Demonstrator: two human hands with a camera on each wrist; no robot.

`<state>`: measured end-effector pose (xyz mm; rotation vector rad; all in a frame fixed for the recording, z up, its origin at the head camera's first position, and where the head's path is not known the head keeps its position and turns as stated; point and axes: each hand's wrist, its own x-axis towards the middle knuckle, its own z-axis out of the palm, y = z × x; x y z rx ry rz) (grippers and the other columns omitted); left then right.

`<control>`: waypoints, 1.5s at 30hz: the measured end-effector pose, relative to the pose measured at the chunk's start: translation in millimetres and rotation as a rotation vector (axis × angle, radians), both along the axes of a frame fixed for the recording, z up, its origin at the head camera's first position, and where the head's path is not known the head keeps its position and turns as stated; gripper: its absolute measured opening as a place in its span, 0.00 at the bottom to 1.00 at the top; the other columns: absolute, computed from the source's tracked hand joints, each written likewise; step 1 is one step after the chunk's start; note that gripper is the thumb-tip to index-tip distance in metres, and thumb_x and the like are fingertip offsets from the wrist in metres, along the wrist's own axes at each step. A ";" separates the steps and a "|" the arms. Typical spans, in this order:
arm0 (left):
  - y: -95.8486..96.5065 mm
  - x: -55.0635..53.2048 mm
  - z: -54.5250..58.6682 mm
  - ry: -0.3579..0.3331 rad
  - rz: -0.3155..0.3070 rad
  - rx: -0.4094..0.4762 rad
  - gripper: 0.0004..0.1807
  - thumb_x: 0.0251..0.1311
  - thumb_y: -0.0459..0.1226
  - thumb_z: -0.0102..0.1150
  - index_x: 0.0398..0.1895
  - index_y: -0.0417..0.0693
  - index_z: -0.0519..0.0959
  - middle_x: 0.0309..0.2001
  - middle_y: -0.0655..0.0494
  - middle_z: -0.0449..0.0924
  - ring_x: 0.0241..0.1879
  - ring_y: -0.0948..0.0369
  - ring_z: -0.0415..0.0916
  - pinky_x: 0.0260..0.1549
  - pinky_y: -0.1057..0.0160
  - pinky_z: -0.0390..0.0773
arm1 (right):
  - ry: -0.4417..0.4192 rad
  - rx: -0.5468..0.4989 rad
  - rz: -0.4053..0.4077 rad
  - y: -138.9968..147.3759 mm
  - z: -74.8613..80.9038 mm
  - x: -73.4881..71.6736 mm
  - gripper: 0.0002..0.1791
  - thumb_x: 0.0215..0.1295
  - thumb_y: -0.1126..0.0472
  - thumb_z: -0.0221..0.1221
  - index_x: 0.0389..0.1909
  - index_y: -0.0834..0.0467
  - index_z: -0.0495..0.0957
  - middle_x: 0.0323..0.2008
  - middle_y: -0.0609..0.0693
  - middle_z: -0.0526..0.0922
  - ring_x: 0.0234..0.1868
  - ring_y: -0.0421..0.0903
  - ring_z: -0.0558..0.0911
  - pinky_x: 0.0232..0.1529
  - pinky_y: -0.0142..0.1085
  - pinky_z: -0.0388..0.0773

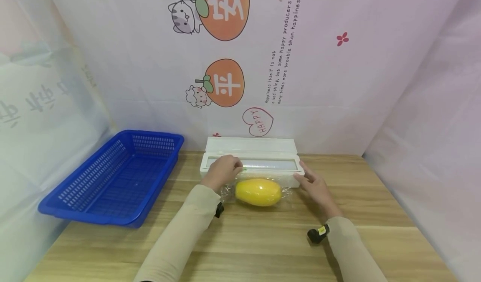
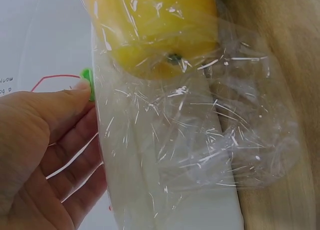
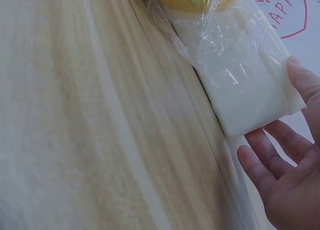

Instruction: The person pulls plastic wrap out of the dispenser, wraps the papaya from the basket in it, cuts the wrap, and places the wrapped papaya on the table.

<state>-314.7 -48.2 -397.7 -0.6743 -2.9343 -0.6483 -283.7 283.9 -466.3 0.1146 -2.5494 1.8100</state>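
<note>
A white cling film dispenser (image 1: 249,179) lies on the table with its lid (image 1: 251,145) raised at the back. My left hand (image 1: 224,171) is at its left half, the thumb and fingers pinching a small green slider (image 2: 88,83) on the dispenser's edge. At the other end my right hand (image 1: 315,186) grips the corner, thumb (image 3: 300,74) on the top edge and fingers round the end. In front lies a yellow oblong fruit (image 1: 258,192) under clear cling film (image 2: 240,140), whose crumpled sides spread over the dispenser's front and the table.
A blue plastic basket (image 1: 150,198) with slotted walls stands on the left of the wooden table (image 1: 270,244). Behind the dispenser hangs a white printed cloth (image 1: 312,73), and pale cloth walls rise on both sides.
</note>
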 end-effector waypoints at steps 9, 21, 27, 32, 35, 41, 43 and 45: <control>-11.8 -0.8 -3.7 0.053 0.017 -0.034 0.09 0.68 0.44 0.62 0.45 0.55 0.86 0.45 0.60 0.85 0.45 0.60 0.79 0.48 0.58 0.80 | -0.008 0.005 0.003 -0.9 -2.5 -1.8 0.42 0.69 0.38 0.59 0.79 0.37 0.51 0.74 0.61 0.60 0.65 0.60 0.72 0.64 0.53 0.70; -35.0 -4.8 -6.2 0.077 0.017 -0.038 0.09 0.67 0.44 0.63 0.45 0.52 0.86 0.44 0.57 0.85 0.47 0.58 0.80 0.51 0.56 0.79 | -0.014 -0.006 -0.005 -0.5 -1.3 1.3 0.42 0.69 0.38 0.58 0.79 0.36 0.50 0.75 0.60 0.59 0.64 0.61 0.73 0.64 0.53 0.70; -40.0 -3.2 -4.9 0.060 0.037 -0.034 0.10 0.67 0.44 0.63 0.45 0.52 0.86 0.45 0.57 0.85 0.47 0.58 0.80 0.50 0.56 0.79 | -0.011 0.002 -0.012 -0.5 -2.8 -0.2 0.42 0.68 0.38 0.58 0.79 0.38 0.51 0.74 0.60 0.60 0.64 0.61 0.73 0.62 0.52 0.72; -45.0 -1.8 -2.5 0.067 0.031 -0.015 0.08 0.68 0.43 0.63 0.44 0.51 0.87 0.44 0.57 0.86 0.47 0.58 0.80 0.50 0.57 0.79 | -0.012 0.009 -0.015 -0.3 -0.8 0.2 0.43 0.69 0.38 0.58 0.79 0.40 0.50 0.74 0.60 0.60 0.64 0.61 0.72 0.62 0.52 0.72; -46.4 -1.2 -1.5 0.074 0.021 -0.017 0.08 0.68 0.42 0.63 0.43 0.50 0.87 0.44 0.56 0.86 0.47 0.57 0.81 0.51 0.56 0.79 | -0.012 0.007 -0.014 0.2 -0.6 0.2 0.43 0.69 0.38 0.58 0.79 0.39 0.50 0.74 0.61 0.60 0.64 0.61 0.73 0.62 0.52 0.72; -49.1 -0.2 -1.6 0.089 0.016 -0.030 0.08 0.68 0.42 0.63 0.44 0.50 0.87 0.44 0.56 0.86 0.47 0.57 0.80 0.52 0.56 0.78 | -0.029 0.006 -0.017 0.9 -1.2 -0.3 0.42 0.68 0.37 0.58 0.78 0.36 0.51 0.75 0.61 0.59 0.64 0.60 0.74 0.63 0.52 0.72; -50.0 0.2 -1.7 0.100 0.019 -0.033 0.08 0.68 0.42 0.63 0.44 0.50 0.87 0.44 0.57 0.86 0.47 0.57 0.80 0.51 0.56 0.79 | -0.034 0.006 -0.023 1.0 -1.1 -0.6 0.42 0.67 0.36 0.59 0.78 0.35 0.51 0.75 0.60 0.58 0.64 0.60 0.74 0.63 0.52 0.72; -50.4 1.2 -1.4 0.108 0.025 -0.034 0.08 0.68 0.41 0.63 0.44 0.50 0.87 0.43 0.57 0.86 0.47 0.57 0.80 0.51 0.55 0.79 | -0.035 0.006 -0.027 1.1 -0.6 -0.7 0.42 0.67 0.36 0.59 0.78 0.35 0.52 0.75 0.59 0.58 0.64 0.60 0.74 0.63 0.51 0.71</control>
